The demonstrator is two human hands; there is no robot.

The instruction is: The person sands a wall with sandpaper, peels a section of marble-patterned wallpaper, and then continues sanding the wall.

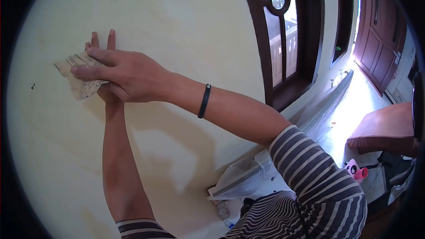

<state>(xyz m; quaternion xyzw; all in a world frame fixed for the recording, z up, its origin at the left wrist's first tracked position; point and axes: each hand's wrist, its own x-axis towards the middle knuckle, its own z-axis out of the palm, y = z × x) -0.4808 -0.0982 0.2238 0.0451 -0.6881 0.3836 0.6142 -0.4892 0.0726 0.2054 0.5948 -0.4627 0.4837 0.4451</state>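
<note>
A worn, creased sheet of sandpaper (pixel 79 87), tan with dark markings, is gripped by my right hand (pixel 133 73). Two of that hand's fingers lie across its face. Behind it, my left hand (pixel 112 42) reaches up against the cream wall (pixel 186 22), its visible fingers stretched out and apart. My right hand and the sheet cover most of the left palm, so whether that palm touches the sheet cannot be seen. A dark band (pixel 204 101) circles my right wrist.
A dark-framed window (pixel 259 31) is right of my hands. Plastic-covered things (pixel 248 172) stand along the wall's foot, near a clear bottle (pixel 223 212). Farther right are a brown cushioned seat (pixel 380 126), a pink object (pixel 353 167) and a wooden door (pixel 376 35).
</note>
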